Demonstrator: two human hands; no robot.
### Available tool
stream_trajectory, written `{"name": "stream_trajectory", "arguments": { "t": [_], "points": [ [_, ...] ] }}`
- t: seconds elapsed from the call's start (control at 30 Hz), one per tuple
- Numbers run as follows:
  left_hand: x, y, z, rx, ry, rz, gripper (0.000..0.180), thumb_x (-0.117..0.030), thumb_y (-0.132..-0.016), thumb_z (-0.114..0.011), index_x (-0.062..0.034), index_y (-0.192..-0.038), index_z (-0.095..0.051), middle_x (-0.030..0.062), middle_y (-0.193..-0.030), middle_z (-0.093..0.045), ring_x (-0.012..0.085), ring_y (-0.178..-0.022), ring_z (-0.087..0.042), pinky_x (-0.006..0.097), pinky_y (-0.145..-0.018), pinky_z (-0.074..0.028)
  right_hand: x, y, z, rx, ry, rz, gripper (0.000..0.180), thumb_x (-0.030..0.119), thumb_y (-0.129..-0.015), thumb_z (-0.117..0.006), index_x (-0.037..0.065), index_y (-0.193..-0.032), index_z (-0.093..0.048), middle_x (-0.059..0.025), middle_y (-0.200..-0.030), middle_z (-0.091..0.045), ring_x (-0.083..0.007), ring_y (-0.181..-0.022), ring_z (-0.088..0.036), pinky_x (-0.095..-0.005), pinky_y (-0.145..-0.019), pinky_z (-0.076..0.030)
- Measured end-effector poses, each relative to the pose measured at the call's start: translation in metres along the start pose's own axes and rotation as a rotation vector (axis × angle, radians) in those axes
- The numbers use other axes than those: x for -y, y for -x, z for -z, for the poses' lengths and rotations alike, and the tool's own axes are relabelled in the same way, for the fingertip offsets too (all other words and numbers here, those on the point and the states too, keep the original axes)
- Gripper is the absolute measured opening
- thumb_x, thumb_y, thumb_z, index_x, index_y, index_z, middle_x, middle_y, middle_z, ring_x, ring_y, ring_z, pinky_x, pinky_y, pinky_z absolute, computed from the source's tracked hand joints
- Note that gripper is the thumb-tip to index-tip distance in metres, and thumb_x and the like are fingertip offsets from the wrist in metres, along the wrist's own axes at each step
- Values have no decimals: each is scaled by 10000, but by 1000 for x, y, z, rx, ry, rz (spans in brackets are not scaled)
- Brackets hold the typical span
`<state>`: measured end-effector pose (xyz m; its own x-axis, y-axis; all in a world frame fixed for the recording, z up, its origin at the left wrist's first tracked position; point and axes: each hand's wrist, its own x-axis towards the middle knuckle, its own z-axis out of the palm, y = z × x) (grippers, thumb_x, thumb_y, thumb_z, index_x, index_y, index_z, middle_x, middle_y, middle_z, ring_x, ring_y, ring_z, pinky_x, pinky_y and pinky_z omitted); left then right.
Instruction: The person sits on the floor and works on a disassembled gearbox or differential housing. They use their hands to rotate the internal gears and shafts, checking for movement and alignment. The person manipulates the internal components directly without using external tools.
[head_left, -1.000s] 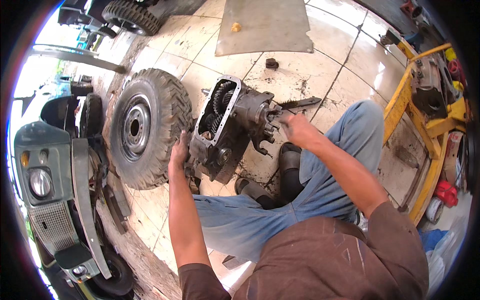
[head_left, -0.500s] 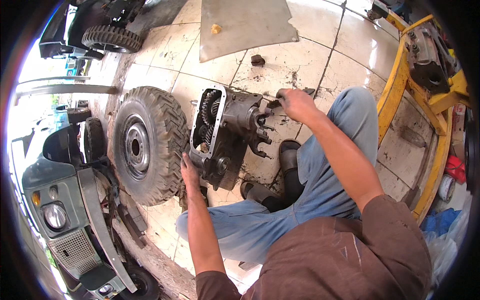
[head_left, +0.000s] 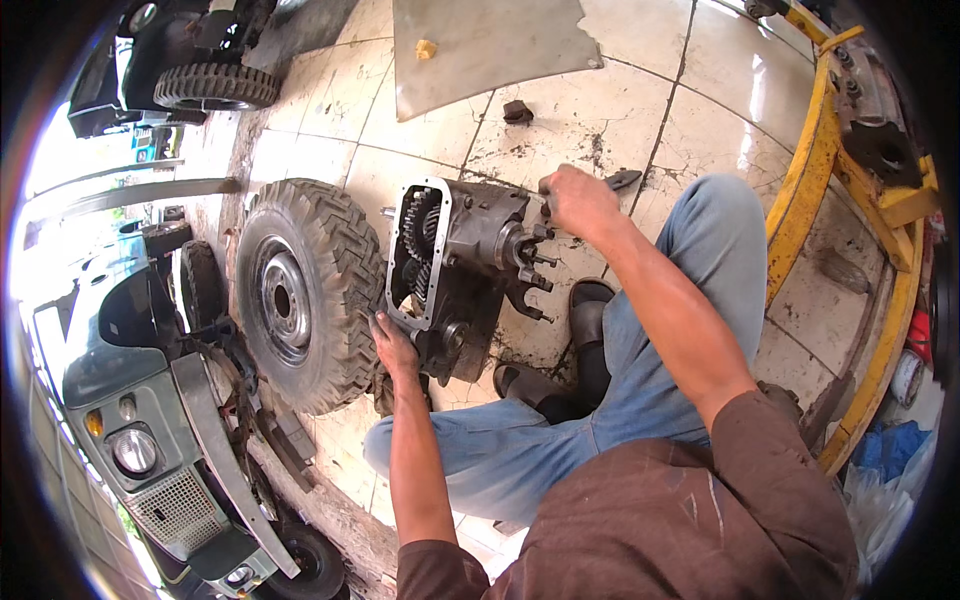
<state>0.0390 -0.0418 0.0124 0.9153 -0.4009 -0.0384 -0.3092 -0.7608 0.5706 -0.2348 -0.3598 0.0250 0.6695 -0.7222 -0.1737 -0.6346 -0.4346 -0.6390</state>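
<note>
A greasy metal gearbox [head_left: 470, 250] stands on the tiled floor between my knees, its open side showing gears. My left hand [head_left: 393, 345] presses against the lower edge of its open frame. My right hand [head_left: 577, 200] is closed around a dark tool [head_left: 620, 180] at the gearbox's upper right corner, near the studded flange. A knobby tyre on a steel rim [head_left: 300, 295] leans just left of the gearbox, touching it.
A vehicle front with headlight and grille [head_left: 150, 450] lies at lower left. A grey metal sheet [head_left: 480, 40] lies on the floor ahead, with another vehicle [head_left: 190, 60] at upper left. A yellow steel frame [head_left: 850, 230] runs along the right. My black boots [head_left: 560, 370] rest under the gearbox.
My view has shifted, so everything sits lower and more central. My right hand stays on the tool at the gearbox top; my left hand has slid slightly down its open edge.
</note>
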Motion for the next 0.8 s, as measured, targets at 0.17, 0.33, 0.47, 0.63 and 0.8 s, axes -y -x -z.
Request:
{"name": "stream_trajectory", "arguments": {
  "t": [0.17, 0.33, 0.47, 0.63, 0.8],
  "points": [
    [-22, 7, 0, -3, -27, 37, 777, -585, -1043, -335, 76, -1426, -482, 293, -1413, -541, 424, -1325, -506, 437, -1101, -388, 4, -7, 1, -11, 33, 38, 255, 53, -869, -549, 87, -1056, -718, -204, -1104, -648, -384, -1011, -681, -475, -868, -563],
    [-22, 8, 2, -44, -31, 100, 765, -589, -1038, -344, 65, -1396, -519, 296, -1364, -577, 437, -1284, -534, 446, -1065, -411, 14, -6, 6, 101, 143, 64, 280, 64, -895, -557, 120, -1117, -718, -182, -1135, -649, -368, -1103, -652, -457, -919, -550],
    [-17, 5, 2, -58, -14, 63, 767, -593, -1035, -347, 64, -1389, -525, 301, -1341, -591, 450, -1263, -546, 453, -1052, -418, 23, -2, 12, 78, 64, 6, 293, 77, -867, -589, 100, -1114, -746, -174, -1141, -641, -347, -1073, -661, -431, -931, -546],
    [-24, 8, 1, -85, -11, 64, 781, -601, -1028, -355, 69, -1392, -519, 306, -1339, -590, 460, -1254, -550, 461, -1048, -421, 29, -5, 11, 88, 16, 53, 307, 73, -865, -612, 124, -1145, -725, -172, -1205, -635, -349, -1157, -630, -445, -957, -538],
    [-25, 6, 1, -73, -12, 85, 775, -604, -1023, -361, 59, -1386, -530, 309, -1322, -600, 461, -1246, -558, 467, -1035, -429, 16, -2, -1, -50, -99, 351, 258, 54, -865, -590, 88, -1089, -714, -200, -1196, -631, -379, -1080, -665, -455, -904, -561]
  ]
}}
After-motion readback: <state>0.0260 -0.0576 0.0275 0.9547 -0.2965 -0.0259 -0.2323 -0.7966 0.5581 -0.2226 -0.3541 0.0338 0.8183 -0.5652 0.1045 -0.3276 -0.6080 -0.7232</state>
